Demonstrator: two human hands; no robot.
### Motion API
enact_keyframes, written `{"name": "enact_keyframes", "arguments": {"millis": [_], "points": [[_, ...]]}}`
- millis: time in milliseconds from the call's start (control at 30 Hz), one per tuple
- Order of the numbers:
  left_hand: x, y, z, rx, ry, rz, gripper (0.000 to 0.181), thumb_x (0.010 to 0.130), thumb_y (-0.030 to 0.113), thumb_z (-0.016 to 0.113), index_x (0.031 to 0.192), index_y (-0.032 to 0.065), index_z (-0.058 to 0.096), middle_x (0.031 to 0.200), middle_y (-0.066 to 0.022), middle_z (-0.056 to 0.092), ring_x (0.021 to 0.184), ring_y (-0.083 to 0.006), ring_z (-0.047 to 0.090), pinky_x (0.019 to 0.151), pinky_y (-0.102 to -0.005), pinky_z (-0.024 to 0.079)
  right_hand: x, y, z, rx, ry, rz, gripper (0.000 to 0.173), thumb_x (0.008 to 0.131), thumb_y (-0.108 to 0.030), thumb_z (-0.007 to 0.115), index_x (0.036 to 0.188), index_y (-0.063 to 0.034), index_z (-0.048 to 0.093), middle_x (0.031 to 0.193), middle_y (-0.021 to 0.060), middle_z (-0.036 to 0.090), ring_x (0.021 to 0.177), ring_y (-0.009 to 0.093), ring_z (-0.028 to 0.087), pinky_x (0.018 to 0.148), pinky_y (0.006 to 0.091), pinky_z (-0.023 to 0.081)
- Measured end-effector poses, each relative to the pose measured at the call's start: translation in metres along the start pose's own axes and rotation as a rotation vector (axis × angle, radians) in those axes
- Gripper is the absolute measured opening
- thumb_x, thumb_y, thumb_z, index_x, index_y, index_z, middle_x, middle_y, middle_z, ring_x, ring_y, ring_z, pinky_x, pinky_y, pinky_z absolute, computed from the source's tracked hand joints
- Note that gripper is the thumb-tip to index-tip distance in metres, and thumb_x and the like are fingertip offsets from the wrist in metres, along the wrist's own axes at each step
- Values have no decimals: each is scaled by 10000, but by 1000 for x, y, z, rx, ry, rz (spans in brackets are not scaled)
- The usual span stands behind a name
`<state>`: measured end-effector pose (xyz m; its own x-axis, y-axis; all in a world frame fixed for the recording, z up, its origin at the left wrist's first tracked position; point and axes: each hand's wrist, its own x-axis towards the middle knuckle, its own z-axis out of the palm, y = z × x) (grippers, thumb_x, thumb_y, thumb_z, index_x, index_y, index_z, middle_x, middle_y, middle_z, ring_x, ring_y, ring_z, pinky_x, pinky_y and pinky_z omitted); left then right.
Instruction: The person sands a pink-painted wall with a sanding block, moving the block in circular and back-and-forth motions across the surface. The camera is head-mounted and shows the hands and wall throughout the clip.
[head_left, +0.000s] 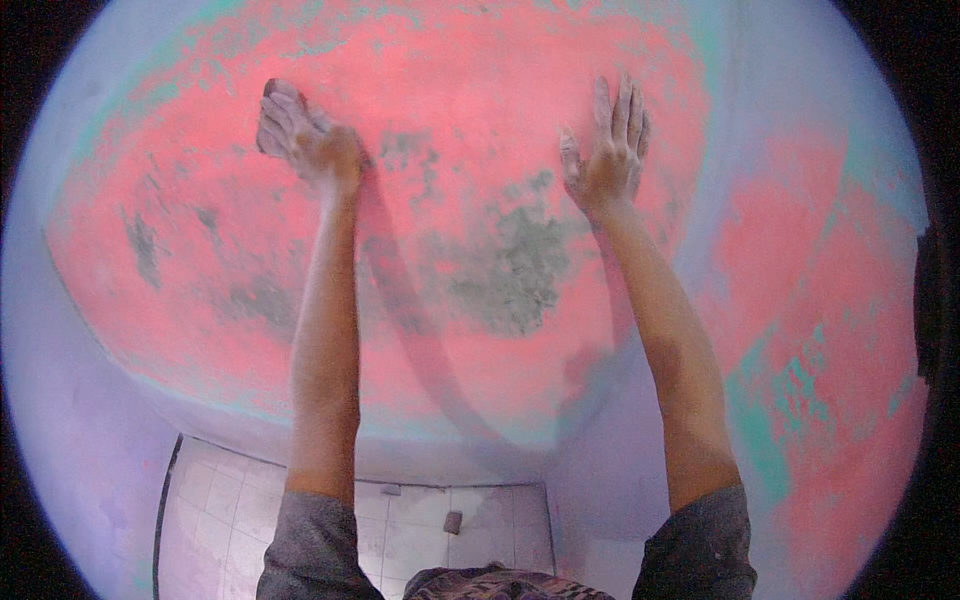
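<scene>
My left hand (326, 154) presses a dark, flat pad (265, 142), perhaps a sanding pad, against the wall (465, 82). Its fingers cover most of the pad, so its exact kind is unclear. Farther right, my right hand (609, 161) rests palm-down on the same wall, fingers pointing up and thumb spread, holding nothing. Pale dust coats both hands. Pink covers much of the wall surface, with rough grey patches (517, 270) between and below the hands. Around the pink runs a turquoise and pale blue-violet border.
To the right, an adjoining wall (802, 247) has pink and turquoise patches. White floor tiles (409, 540) lie below, edged by a dark line. A small dark block (453, 523) and a smaller greyish piece (391, 489) are on the floor near the wall's foot.
</scene>
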<state>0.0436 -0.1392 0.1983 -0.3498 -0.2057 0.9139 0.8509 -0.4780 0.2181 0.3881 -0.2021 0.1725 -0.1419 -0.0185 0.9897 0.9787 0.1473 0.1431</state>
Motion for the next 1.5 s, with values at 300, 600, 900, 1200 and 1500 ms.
{"name": "enact_keyframes", "arguments": {"millis": [300, 600, 900, 1200, 1500], "points": [[-1, -55, 6, -27, -521, 571, 531, 941, 174, 563, 1458, 55, 568, 1549, -217, 509, 1478, -370, 434, 1211, -458, 366, -2, 11, 6, 71, 57, -90, 769, 954, -401, 604, 1619, -109, 353, 1682, 211, 301, 1541, 444, 285, 1248, 579, 211], [10, -62, -18, 8, -54, 237, 553, 1019, 147, 511, 1566, 81, 465, 1667, -144, 386, 1540, -382, 329, 1272, -542, 172, -6, 7, 2, 7, 4, -95, 842, 901, -360, 608, 1629, -66, 304, 1680, 224, 294, 1544, 463, 269, 1255, 594, 198], [-15, 31, -14, -163, -587, 656, 635, 937, 215, 591, 1560, 156, 485, 1636, -140, 428, 1538, -396, 331, 1267, -516, 257, -18, 55, -52, -52, -222, -131, 879, 913, -417, 646, 1647, -101, 283, 1693, 225, 261, 1551, 482, 235, 1259, 612, 169], [-68, 165, 47, -242, -650, 533, 563, 955, 148, 525, 1515, 204, 528, 1640, -109, 424, 1530, -382, 353, 1247, -521, 318, -52, 75, -39, -8, -59, 16, 824, 975, -474, 568, 1653, -101, 285, 1708, 218, 241, 1575, 457, 199, 1256, 611, 139], [-19, 220, 83, -152, -149, 306, 589, 995, 189, 505, 1578, 144, 438, 1618, -112, 451, 1508, -354, 387, 1249, -472, 333, -87, 106, -70, 6, -319, -11, 965, 906, -388, 691, 1658, -47, 192, 1715, 222, 195, 1590, 431, 166, 1260, 623, 143]]}}
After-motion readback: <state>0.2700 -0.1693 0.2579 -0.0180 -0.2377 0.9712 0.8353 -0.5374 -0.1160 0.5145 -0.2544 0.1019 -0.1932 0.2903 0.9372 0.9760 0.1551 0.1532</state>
